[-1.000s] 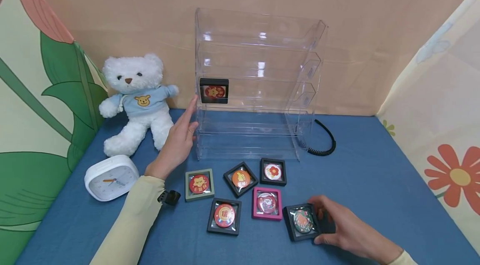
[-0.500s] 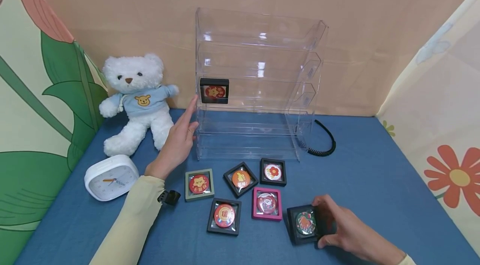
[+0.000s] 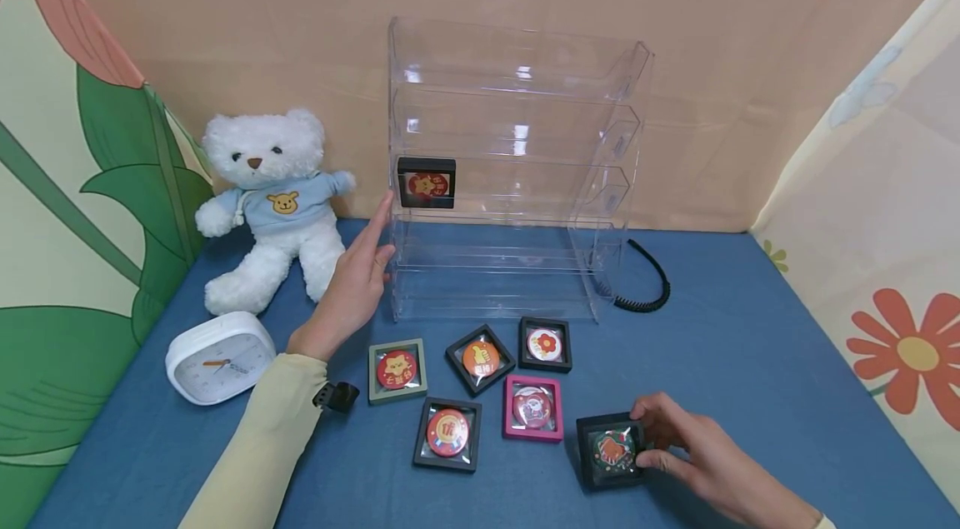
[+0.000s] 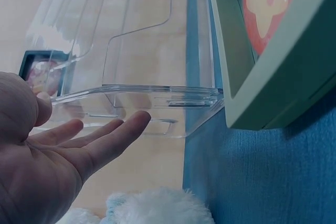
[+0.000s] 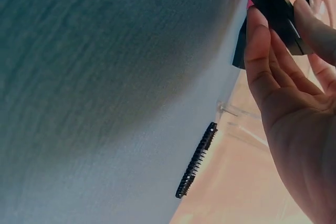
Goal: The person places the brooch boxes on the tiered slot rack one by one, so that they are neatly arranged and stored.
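Observation:
In the head view my right hand (image 3: 693, 450) pinches the right edge of a black square frame (image 3: 600, 475) holding a green and orange round badge. The thumb lies on its front, as the right wrist view also shows with the black frame (image 5: 270, 1) between thumb and fingers. My left hand (image 3: 348, 287) stands with straight fingers against the left side of a clear tiered acrylic rack (image 3: 525, 100); in the left wrist view the fingers (image 4: 115, 140) show along that side panel. One black frame with a red badge (image 3: 427, 182) stands at the left end of a middle tier.
In front of the rack lie a green frame (image 3: 372, 375), a pink frame (image 3: 558, 408) and several black ones, such as the lower black frame (image 3: 446, 464). A white teddy bear (image 3: 273, 196) and a white clock (image 3: 221, 358) stand left. A black coiled cord (image 3: 663, 283) lies right.
The black frame in my right hand has shifted slightly right and towards me and straightened. My right thumb has moved from its lower corner onto its front. My left hand stays at the rack.

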A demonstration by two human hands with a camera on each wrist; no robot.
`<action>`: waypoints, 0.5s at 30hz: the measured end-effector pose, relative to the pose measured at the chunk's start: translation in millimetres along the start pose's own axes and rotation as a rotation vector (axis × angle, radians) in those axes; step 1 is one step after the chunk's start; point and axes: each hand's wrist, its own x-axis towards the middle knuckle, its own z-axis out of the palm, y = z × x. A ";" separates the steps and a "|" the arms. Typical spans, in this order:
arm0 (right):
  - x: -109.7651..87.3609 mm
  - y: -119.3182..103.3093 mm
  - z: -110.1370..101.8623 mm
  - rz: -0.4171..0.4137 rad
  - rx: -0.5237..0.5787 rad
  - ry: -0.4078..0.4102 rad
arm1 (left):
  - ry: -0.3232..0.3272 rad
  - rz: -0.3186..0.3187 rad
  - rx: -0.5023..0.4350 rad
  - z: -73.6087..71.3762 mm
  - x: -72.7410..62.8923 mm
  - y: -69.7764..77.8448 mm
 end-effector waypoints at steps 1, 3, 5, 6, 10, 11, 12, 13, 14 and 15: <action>-0.1 -0.4 -0.3 0.003 0.001 0.003 | -0.001 0.000 -0.002 -0.1 0.0 -0.2; -0.8 -1.5 -1.0 0.009 -0.006 0.017 | -0.003 -0.003 -0.006 -0.2 0.0 -0.4; -1.2 -2.7 -1.3 -0.012 -0.027 0.045 | -0.005 -0.008 -0.008 -0.3 -0.1 -0.4; -1.6 -3.1 -1.1 -0.021 -0.039 0.063 | -0.005 -0.009 -0.009 -0.3 -0.1 -0.6; -2.8 -5.4 -0.3 -0.084 -0.110 0.164 | -0.006 -0.007 -0.012 -0.3 -0.2 -0.7; -2.8 -6.0 0.2 -0.098 -0.125 0.192 | -0.005 -0.005 -0.011 -0.3 -0.2 -0.9; -2.7 -6.7 0.7 -0.115 -0.141 0.222 | -0.004 -0.004 -0.011 -0.3 -0.2 -0.9; -2.3 -7.7 0.9 -0.131 -0.155 0.255 | -0.004 -0.004 -0.011 -0.3 -0.2 -1.1; -1.8 -8.8 1.4 -0.138 -0.168 0.289 | -0.003 -0.004 -0.010 -0.2 -0.2 -1.3; -1.3 -10.0 1.6 -0.147 -0.185 0.318 | -0.003 -0.004 -0.010 -0.2 -0.1 -1.5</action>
